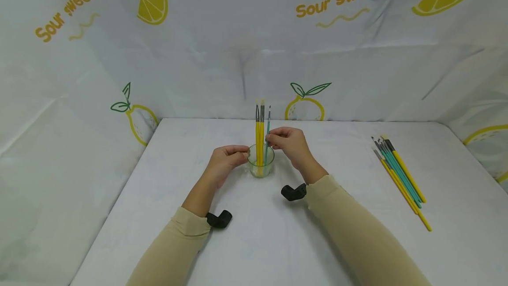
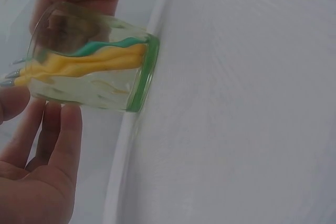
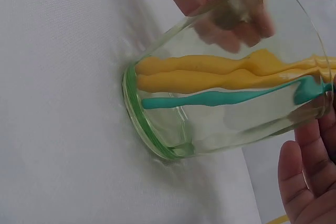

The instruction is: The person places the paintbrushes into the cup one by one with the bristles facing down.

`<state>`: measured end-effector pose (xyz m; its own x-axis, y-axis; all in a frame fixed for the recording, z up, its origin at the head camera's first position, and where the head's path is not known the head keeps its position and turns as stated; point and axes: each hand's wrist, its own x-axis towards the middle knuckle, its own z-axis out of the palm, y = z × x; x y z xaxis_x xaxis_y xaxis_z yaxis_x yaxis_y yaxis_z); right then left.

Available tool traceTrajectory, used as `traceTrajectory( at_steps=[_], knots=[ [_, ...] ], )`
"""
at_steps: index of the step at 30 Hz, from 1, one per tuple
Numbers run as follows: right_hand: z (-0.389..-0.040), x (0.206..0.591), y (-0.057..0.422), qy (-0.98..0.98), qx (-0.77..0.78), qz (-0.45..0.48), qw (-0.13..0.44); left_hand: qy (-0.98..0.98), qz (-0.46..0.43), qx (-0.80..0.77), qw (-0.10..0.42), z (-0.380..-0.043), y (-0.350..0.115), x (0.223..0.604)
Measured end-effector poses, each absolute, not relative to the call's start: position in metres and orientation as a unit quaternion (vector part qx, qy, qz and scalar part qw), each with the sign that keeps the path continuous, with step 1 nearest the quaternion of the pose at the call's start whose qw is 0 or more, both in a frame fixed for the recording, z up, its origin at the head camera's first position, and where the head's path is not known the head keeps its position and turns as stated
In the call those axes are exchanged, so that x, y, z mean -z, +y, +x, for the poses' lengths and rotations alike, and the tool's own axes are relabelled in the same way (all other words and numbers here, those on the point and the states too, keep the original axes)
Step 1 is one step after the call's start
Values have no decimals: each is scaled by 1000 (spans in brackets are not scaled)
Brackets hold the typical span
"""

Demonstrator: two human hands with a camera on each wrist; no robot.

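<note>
A clear glass cup (image 1: 260, 171) with a greenish base stands upright on the white table. Two yellow-handled paintbrushes (image 1: 259, 133) lean together inside it, bristles up. My left hand (image 1: 223, 162) holds the cup at its left side, thumb and fingers at the rim. Between thumb and fingertips, my right hand (image 1: 291, 144) pinches a slim teal paintbrush (image 1: 267, 129). Its lower end is down inside the glass, right of the yellow pair. Through the glass in the right wrist view, the teal handle (image 3: 205, 98) reaches close to the bottom.
Further right on the table (image 1: 337, 153) lies a loose bundle of yellow and teal paintbrushes (image 1: 401, 175), bristles pointing away from me. A white cloth backdrop (image 1: 222, 56) with lemon prints rises behind the table's far edge. Each wrist carries a small black camera (image 1: 294, 193).
</note>
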<state>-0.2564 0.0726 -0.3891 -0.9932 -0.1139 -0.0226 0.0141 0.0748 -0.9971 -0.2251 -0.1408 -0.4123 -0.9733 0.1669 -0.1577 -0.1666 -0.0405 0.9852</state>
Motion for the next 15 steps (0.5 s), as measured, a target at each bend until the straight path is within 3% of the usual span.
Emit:
traceTrajectory(
  at_steps=[15],
  knots=[
    [-257,389,68,751,657,-30,57,677,4,-726,122,-225,-141,409]
  ],
)
